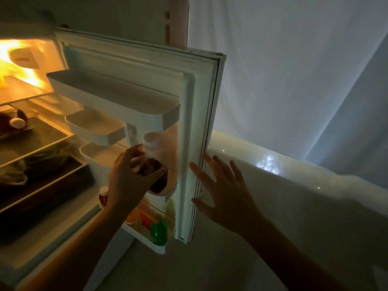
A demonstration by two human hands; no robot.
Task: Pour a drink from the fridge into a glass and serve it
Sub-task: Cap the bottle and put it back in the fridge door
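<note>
1. The left hand [128,177] is wrapped around the shoulder of a bottle [154,164] with a pale cap and neck and a dark liquid in its lower part; the fingers curl over its near side and the thumb presses the front. The bottle is upright in a door shelf of the open fridge.
2. The right hand [225,190] is spread flat, fingers apart, holding nothing; its fingertips lie against the outer edge of the fridge door [195,127], just right of the gripped bottle.
3. Below the grip, in the lowest door shelf, stand a green bottle [159,232], an orange container [133,217] and a red-labelled carton [146,219]. A red-capped jar [103,196] sits just left of the left wrist.
4. Above the grip, the door carries a small tray [96,129] and a long covered compartment [113,91].
5. Left of the grip, the fridge interior has glass shelves [42,137] with dark, blurred items that cannot be made out, and a bright yellow lamp glow [12,64] at the top.
6. Beyond the right hand, a pale counter edge [294,185] runs under a white wall.
</note>
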